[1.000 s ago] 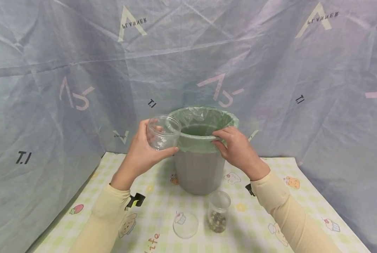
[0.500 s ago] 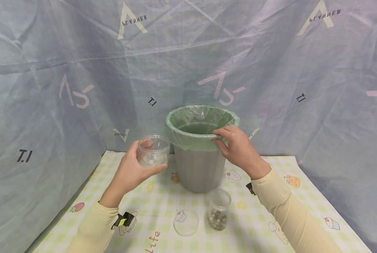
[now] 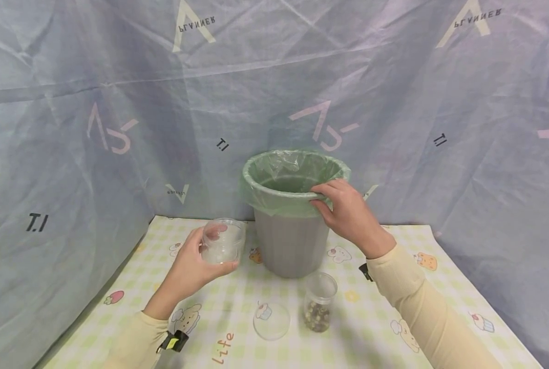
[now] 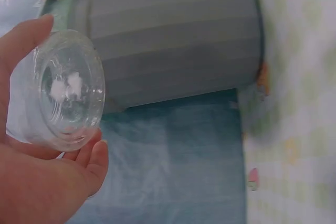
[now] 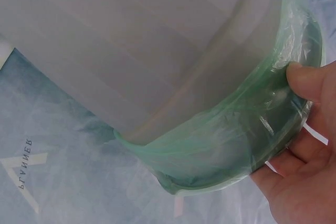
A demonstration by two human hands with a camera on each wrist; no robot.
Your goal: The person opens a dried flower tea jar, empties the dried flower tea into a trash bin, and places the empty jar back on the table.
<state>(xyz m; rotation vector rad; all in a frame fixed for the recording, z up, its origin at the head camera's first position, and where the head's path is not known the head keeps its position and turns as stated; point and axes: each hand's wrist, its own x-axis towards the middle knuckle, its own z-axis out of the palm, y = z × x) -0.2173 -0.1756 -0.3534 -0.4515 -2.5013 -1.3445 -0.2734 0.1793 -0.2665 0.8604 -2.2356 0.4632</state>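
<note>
My left hand [image 3: 184, 277] holds a clear plastic jar [image 3: 224, 245] around its side, just above the table and left of the bin. No contents can be made out in it; white patches show on its base in the left wrist view. At the back centre stands a grey trash bin [image 3: 292, 248], lined with a green plastic bag [image 3: 274, 204] folded over its rim. My right hand [image 3: 348, 215] grips that rim at the front right, thumb outside and fingers over the edge. In the right wrist view, the thumb [image 5: 305, 81] presses on the bag.
Before the bin, a second clear jar [image 3: 321, 289] stands upright without a lid, partly filled with small dark and pale pieces. A round clear lid [image 3: 272, 332] lies flat left of it. The checked tablecloth [image 3: 237, 312] covers the table; grey-blue curtains [image 3: 118, 77] enclose it.
My left hand has brought the clear jar down from beside the bin's rim, slightly left and nearer the table. The right hand has kept its grip on the rim.
</note>
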